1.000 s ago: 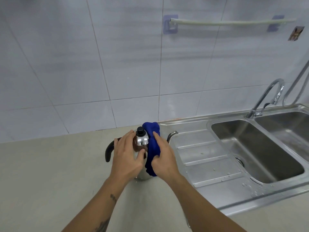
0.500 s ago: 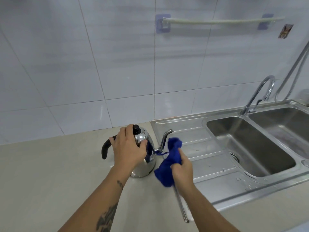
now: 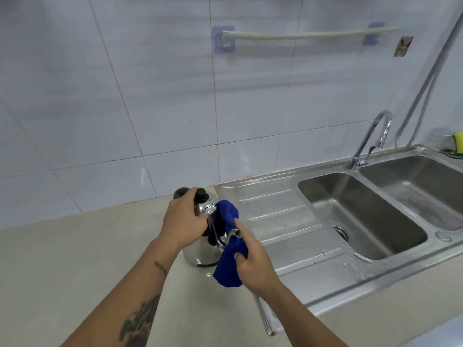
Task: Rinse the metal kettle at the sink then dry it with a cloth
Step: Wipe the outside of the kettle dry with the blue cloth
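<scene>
Left hand [image 3: 184, 219] is gripping the gooseneck kettle [image 3: 200, 251] lid at mid-frame; right hand [image 3: 253, 259] fingers are pinching the blue cloth [image 3: 226, 267] round the spout [image 3: 236, 232]: best wiping tip-to-base, kettle steadied on the table [image 3: 75, 259].

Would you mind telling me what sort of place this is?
Most likely a home kitchen: a steel double sink with a gooseneck tap, a tiled wall, and a kettle on the counter.

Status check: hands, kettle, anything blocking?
Left hand grips shiny metal kettle on counter. Right hand holds blue cloth at spout. Nothing blocking.
</scene>
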Motion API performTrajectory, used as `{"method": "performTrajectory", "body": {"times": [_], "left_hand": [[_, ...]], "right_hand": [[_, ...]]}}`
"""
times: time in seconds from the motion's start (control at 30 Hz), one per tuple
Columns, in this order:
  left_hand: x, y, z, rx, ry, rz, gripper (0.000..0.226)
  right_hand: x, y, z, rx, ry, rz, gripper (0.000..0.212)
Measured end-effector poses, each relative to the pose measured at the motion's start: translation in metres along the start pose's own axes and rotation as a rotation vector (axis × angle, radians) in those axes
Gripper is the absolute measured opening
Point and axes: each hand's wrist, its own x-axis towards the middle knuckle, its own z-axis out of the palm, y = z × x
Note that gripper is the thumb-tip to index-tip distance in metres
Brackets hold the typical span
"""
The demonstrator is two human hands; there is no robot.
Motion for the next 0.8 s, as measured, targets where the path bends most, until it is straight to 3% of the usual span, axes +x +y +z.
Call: {"method": "performTrajectory", "body": {"times": [0.2, 0.37, 0.53, 0.8], "left_hand": [[0.003, 0.011, 0.001, 0.039, -0.030, -0.023, 0.038], [0.003, 0.015, -0.007, 0.009, -0.059, -0.041, 0.042], [0.000, 0.015, -0.009, -0.026, -0.078, -0.062, 0.048], [-0.005, 0.013, -0.011, -0.040, -0.085, -0.070, 0.049]], "right_hand": [[-0.010, 0.012, 0.010, -0.281, -0.175, -0.033, 0.089], [0.003, 0.014, 0.005, -0.560, -0.125, -0.164, 0.100], [0.023, 0.011, 0.000, -0.649, -0.071, -0.275, 0.111], [0.033, 0.008, -0.009, -0.371, -0.085, -0.039, 0.074]]}}
